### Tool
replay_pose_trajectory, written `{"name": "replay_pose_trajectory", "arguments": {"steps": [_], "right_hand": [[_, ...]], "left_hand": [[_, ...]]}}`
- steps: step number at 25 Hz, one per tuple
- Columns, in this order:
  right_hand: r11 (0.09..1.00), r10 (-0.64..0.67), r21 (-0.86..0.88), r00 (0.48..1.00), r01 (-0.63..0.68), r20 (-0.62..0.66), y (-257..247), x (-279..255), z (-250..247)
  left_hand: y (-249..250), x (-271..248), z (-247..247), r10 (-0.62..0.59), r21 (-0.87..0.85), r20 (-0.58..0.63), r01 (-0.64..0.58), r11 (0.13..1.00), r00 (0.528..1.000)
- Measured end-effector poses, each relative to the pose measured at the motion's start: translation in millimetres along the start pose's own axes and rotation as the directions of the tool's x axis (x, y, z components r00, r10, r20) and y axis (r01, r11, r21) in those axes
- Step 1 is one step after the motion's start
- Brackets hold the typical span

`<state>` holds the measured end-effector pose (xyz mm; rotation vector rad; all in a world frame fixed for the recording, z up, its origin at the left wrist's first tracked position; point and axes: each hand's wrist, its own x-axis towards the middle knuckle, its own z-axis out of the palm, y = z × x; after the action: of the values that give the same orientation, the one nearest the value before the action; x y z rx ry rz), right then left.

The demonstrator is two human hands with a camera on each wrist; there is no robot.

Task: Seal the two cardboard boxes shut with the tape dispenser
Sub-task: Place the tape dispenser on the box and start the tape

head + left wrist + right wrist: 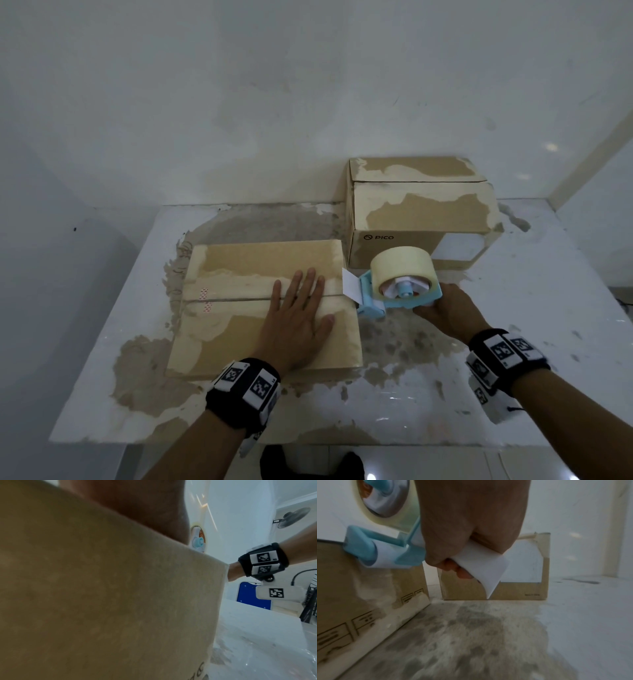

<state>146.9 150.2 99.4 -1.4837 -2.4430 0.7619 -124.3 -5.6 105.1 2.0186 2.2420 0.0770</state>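
Left hand (301, 315) is pressing flat on the near flat box's (239, 329) flaps, right hand (445, 313) is gripping the tape dispenser (397, 291) at the box's right edge; I'm keeping its roller centred on the seam (236, 298) and pulling straight.

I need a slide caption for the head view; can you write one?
Left hand flat on the near box; right hand brings the tape dispenser to its seam.

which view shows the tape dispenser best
The head view: the whole tape dispenser shows, held by the right hand at the flat box's edge. The right wrist view shows only a close-up part; the left wrist view shows a sliver.
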Motion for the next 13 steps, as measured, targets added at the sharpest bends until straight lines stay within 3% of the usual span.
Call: {"name": "replay_pose_trajectory", "arguments": {"steps": [2,4,7,9,10,11,13], "right_hand": [[0.998,0.053,0.042,0.997,-0.051,-0.052,-0.1,-13.1,6.4],[0.999,0.016,-0.050,0.994,-0.021,-0.105,-1.8,-15.0,4.6],[0.959,-0.138,-0.266,0.984,0.103,-0.115,-5.5,8.8,-17.3],[0.829,-0.192,-0.538,0.981,0.155,-0.013,-2.3,24.0,-40.8],[0.758,-0.158,-0.635,0.987,0.148,0.041,3.7,25.0,-52.0],[0.750,-0.093,-0.653,0.994,0.109,0.059,12.6,20.1,-57.9],[0.853,0.026,-0.521,1.000,-0.022,0.001,30.7,0.5,-54.2]], "left_hand": [[0.9,-0.9,-1.1,-0.003,0.002,0.008,0.003,1.000,1.000],[2.4,-0.7,-2.9,-0.004,0.019,0.011,0.003,1.000,1.000],[4.0,0.9,-5.6,-0.002,0.042,0.037,0.001,0.999,0.999],[2.2,-0.9,-6.6,-0.002,0.048,0.046,0.000,0.999,0.999],[2.3,-3.2,-6.0,0.000,0.044,0.047,-0.002,0.999,0.999],[1.3,-4.9,-5.9,0.007,0.045,0.036,-0.009,0.999,0.999],[-0.4,-6.5,-5.8,0.005,0.047,0.017,-0.006,0.999,1.000]]}}
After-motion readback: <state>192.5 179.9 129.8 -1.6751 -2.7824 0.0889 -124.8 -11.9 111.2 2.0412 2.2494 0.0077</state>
